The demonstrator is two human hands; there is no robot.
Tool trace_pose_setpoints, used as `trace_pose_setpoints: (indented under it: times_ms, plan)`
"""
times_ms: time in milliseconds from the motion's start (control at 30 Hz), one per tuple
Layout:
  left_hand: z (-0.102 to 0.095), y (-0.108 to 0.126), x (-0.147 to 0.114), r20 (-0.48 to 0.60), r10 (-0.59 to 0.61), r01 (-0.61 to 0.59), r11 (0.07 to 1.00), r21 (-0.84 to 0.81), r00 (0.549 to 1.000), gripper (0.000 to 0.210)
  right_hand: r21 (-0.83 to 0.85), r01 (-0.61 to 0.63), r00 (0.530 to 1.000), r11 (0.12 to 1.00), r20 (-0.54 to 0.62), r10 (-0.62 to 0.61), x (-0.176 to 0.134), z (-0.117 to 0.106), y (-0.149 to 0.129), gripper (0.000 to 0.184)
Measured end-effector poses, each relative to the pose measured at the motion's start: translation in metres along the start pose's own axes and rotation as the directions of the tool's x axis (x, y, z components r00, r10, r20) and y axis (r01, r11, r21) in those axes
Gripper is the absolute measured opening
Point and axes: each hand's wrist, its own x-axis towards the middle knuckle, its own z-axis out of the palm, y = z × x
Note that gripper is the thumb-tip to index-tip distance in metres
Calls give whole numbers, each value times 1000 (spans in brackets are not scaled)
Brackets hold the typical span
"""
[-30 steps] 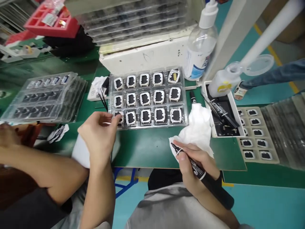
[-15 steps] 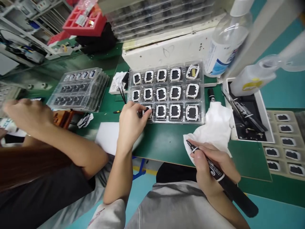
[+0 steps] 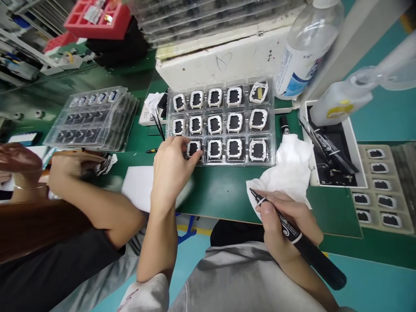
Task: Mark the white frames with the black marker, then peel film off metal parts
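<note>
1. White frame point(image 3: 194, 142): front row of the clear tray point(image 3: 246, 130), apparently second pocket from the left. Looks flat in its pocket; whether it's lifted at all, can't tell.
2. Looks: rounded-square white ring, notched black area inside. Can't tell if the black is part of it or what's underneath. Neighbours look much alike, except the back-right one, which carries a yellowish patch.
3. Left hand point(image 3: 170, 169): thumb and fingertips spread around the frame's edges. Firm grip or light touch, can't tell. Edge contact probably steadies it without covering its face.
4. Right hand point(image 3: 287, 212): fingers wrapped on a black marker point(image 3: 302, 242), pen-style, tip up-left. Nib looks uncapped. That hold likely gives tip control.
5. White cloth point(image 3: 292, 156) lies behind and under the nib end, on the table point(image 3: 221, 186). Probably there for wiping, within easy reach of the marker.
6. Right side: white box point(image 3: 362, 177) of pens, likely keeping loose tools together; beige tray point(image 3: 367, 178) with more frames beyond.
7. Left side: stacked clear trays point(image 3: 113, 121), plus a co-worker's arm point(image 3: 91, 203).
</note>
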Motion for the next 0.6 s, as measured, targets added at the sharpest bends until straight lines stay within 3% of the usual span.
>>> trace_pose_setpoints:
  times_ms: [133,400,500,567,600]
  plan:
    - [0,-5,0,-8,4,-5,999,-37,1000,31,-15,31,1000,999,-5,-31,4,2,-3,28]
    - [22,-13,-11,-271,28,-126,928,-351,962,20,-2,57,998,998,-16,-57,8,3,-4,27]
    - [26,1,-33,-380,-140,-129,788,-602,914,22,4,76,997,997,-6,-76,8,3,-2,29]
    - [26,17,-53,-305,-238,-98,619,-779,922,35,6,103,995,995,-3,-103,9,2,-1,30]
    - [25,27,-63,-212,-249,-56,517,-854,945,37,7,119,993,993,-1,-119,10,0,-2,31]
